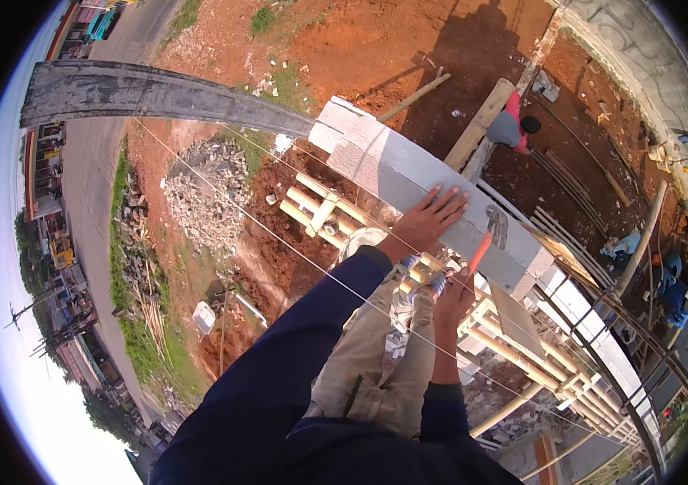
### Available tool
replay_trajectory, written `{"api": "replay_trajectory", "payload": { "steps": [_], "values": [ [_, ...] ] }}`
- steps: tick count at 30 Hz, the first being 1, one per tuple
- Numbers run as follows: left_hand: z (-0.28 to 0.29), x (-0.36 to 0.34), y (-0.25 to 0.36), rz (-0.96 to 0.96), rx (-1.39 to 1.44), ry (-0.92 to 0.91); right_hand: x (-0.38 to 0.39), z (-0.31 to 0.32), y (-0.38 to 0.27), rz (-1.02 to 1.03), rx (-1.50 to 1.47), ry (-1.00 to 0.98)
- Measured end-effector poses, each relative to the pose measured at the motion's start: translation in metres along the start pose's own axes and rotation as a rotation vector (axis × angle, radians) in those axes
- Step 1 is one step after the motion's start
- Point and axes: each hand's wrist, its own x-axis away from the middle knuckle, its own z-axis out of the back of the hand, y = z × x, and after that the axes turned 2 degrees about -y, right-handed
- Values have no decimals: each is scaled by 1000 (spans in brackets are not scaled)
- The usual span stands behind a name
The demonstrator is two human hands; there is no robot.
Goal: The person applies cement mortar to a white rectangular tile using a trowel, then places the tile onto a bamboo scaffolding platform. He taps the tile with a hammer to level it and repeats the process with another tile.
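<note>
My left hand (431, 220) lies flat on the top of a wall of pale grey blocks (396, 166), fingers spread toward the far right. Below and right of it, my right hand (454, 299) is wrapped round the orange handle of a hammer (480, 252). The hammer's grey metal head (496, 223) is over the block top, a short way right of my left fingers. Whether the head touches the block I cannot tell. A taut string (267, 230) runs across, over my left sleeve.
Bamboo scaffolding (513, 364) stands along the near side of the wall. A concrete column (158, 90) stretches to the left, and bent steel bars (602, 356) are at right. Down on the red soil, a person in a grey and red top (507, 128) bends beside a log (481, 121).
</note>
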Motion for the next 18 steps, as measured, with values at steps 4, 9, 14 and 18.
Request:
{"api": "replay_trajectory", "payload": {
  "steps": [4, 9, 14, 18],
  "values": [
    [-21, 7, -5, 20, -73, 80, -27, -59, -46, 164, 383, -286],
    [-50, -2, -9, 31, -178, 219, -72, -108, -76, 268, 919, -511],
    [-66, -3, -7, 52, -788, 140, -65, -99, -77, 304, 947, -465],
    [-79, 5, -6, 72, 357, 272, -64, -104, -78, 180, 878, -480]
  ]
}}
